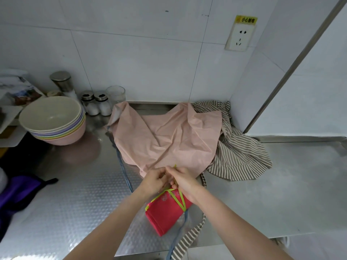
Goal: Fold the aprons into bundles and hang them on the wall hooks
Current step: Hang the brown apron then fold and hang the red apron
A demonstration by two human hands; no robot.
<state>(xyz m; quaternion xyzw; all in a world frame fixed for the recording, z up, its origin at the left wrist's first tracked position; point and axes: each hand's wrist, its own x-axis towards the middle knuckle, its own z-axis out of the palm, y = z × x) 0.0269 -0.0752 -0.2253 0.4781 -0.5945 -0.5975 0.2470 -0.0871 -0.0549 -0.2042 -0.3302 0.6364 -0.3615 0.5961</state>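
Observation:
A red apron (165, 212) lies folded into a bundle on the steel counter (262, 194), with yellow-green ties (179, 198) crossed around it. My left hand (154, 180) and my right hand (183, 180) meet at the bundle's far end, and both pinch the ties there. Behind them a pink apron (165, 136) lies spread out and crumpled. A brown-and-white striped apron (240, 152) is heaped to its right, partly under the pink one. No wall hooks are in view.
A stack of pastel bowls (52, 121) stands at the left, with shaker jars (95, 105) and a glass (116, 94) behind. A purple cloth (18, 192) lies at the left edge. A blue strap (124, 171) and a striped strap (187, 239) trail over the counter's front. A socket (240, 37) is on the wall.

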